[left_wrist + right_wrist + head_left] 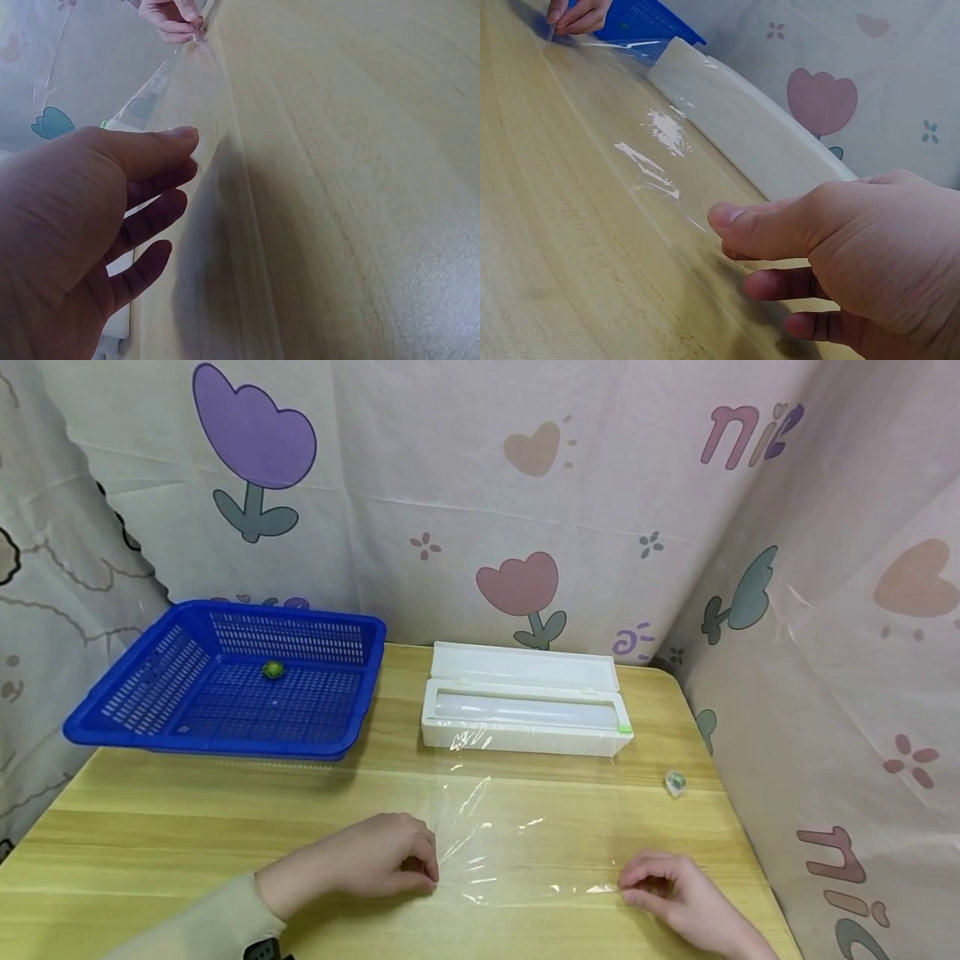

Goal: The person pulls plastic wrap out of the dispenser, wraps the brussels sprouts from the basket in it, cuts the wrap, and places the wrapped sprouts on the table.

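Note:
A sheet of clear plastic wrap (517,835) stretches from a white wrap dispenser box (525,739) toward the front of the table. My left hand (393,857) pinches its near left corner between thumb and forefinger. At the opposite corner, my right hand (671,893) pinches the film the same way. Both wrist views show the thumb meeting the forefinger, the other fingers loosely bent. The box's lid (525,667) is tipped back, and the roll of wrap (525,710) shows inside. Glossy creases (649,161) run across the film in the right wrist view.
A blue plastic basket (360,693) stands at the back left, with a small green item (273,670) inside. Toward the right edge lies a small film-wrapped item (675,783). Patterned cloth (450,460) hangs behind the wooden table (187,810) and along its sides.

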{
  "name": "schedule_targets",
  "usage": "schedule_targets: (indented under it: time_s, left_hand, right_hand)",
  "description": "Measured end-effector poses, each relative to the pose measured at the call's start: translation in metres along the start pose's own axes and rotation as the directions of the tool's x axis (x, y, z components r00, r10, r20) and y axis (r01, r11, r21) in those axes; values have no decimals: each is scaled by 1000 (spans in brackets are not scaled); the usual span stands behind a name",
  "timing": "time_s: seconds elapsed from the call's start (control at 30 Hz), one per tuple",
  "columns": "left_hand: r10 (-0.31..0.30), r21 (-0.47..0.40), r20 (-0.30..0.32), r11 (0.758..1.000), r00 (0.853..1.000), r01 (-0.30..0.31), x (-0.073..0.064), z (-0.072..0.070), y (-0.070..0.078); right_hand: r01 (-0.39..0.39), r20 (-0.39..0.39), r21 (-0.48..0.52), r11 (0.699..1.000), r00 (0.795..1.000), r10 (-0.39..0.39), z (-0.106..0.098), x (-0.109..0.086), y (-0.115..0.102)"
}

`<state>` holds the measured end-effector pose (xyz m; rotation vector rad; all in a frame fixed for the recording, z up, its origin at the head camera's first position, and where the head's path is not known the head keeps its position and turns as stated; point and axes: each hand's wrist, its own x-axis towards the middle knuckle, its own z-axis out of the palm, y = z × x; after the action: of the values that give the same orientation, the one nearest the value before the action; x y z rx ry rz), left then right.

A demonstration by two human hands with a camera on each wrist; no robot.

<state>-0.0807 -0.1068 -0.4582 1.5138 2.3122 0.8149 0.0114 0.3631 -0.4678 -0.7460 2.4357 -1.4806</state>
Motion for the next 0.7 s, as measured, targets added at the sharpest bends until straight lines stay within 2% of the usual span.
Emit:
schedule_targets:
  time_s: [0.33, 0.7]
  left_hand:
    - [-29, 10, 23, 1000, 999, 29, 0, 2, -1]
    - [-35, 29, 22, 999, 999, 35, -1, 4, 0]
  right_hand:
    - [-102, -10, -73, 992, 995, 102, 2, 1, -1]
    - [-28, -37, -67, 997, 999, 25, 6, 2, 3]
